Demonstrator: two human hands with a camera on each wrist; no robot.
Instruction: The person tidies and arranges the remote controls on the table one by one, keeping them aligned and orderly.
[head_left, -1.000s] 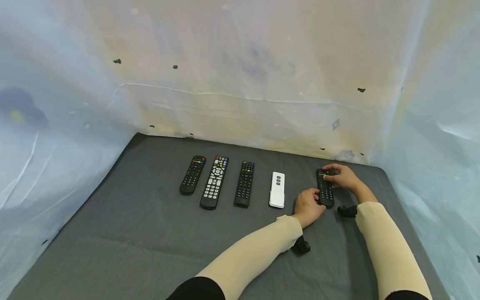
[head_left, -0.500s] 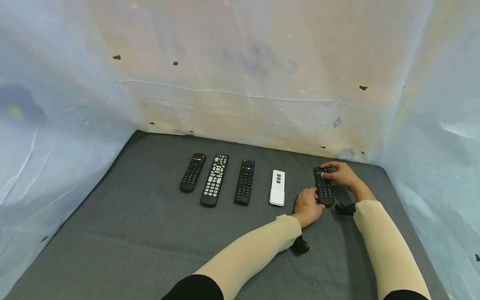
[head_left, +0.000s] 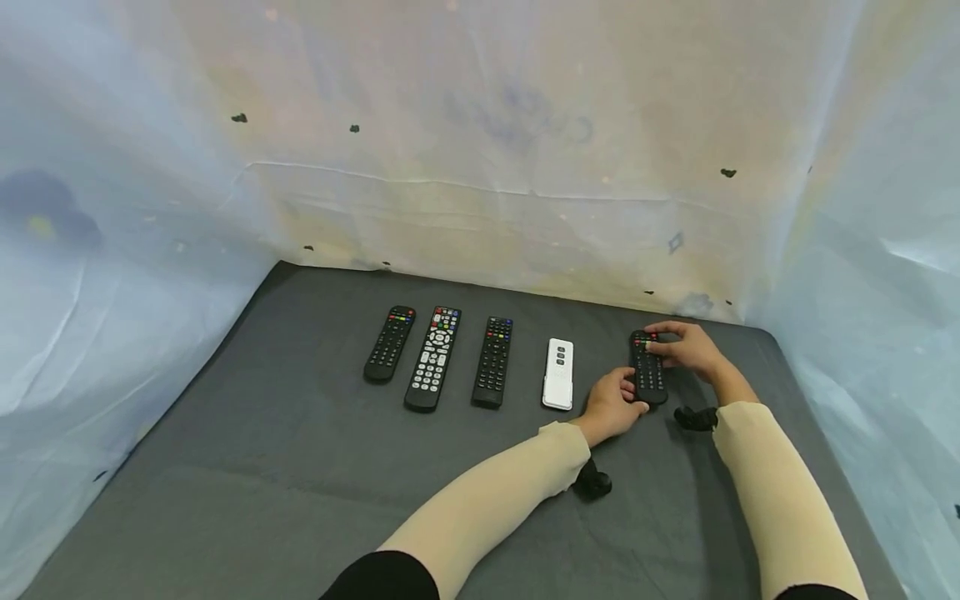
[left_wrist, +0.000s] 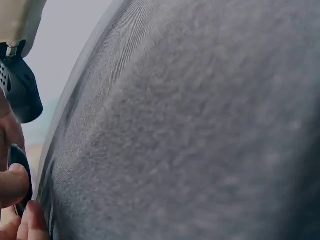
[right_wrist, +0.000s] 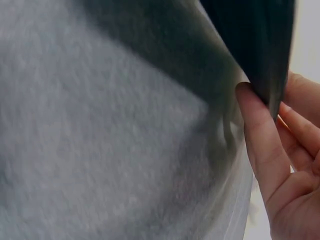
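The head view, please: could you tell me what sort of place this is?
Probably a staged recording booth: pale sheeting walls in a grey-clothed table, and remotes lie in a neat row.

On the dark grey cloth (head_left: 300,467), a white remote (head_left: 558,385) lies at 3 o'clock of three black remotes: a slim one (head_left: 491,362), a white-keyed one (head_left: 432,370) and a short one (head_left: 389,355) at 9 o'clock. Pale sheeting (head_left: 487,125) rises at 12 o'clock.
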